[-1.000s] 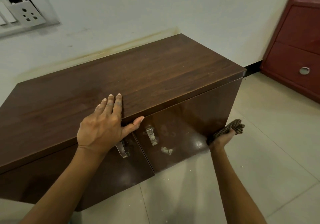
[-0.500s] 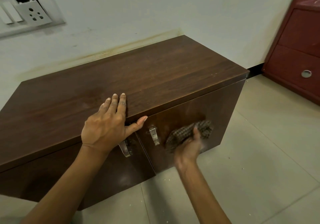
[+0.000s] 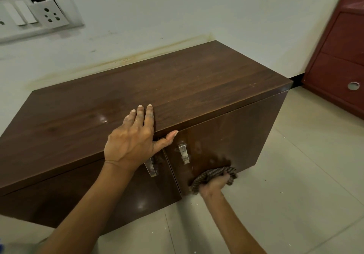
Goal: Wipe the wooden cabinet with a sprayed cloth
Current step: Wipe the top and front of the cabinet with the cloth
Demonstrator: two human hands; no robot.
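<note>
Door-wiping step: left hand (image 3: 132,145), fingers (image 3: 149,114) straight and empty, braces flat on the wooden cabinet (image 3: 197,84) top; right hand (image 3: 213,185) grips the bunched checked cloth (image 3: 206,176) against the lower edge of the right door (image 3: 236,135), probably needing a pressed upward sweep next.

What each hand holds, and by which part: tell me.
The right hand grips the bunched cloth around its middle, against the cabinet door. The left hand holds nothing, resting flat on the cabinet top.

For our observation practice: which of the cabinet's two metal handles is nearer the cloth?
The right door's handle, fully visible, just above-left of the cloth in the right hand. The left door's handle is partly covered by the left hand.
</note>
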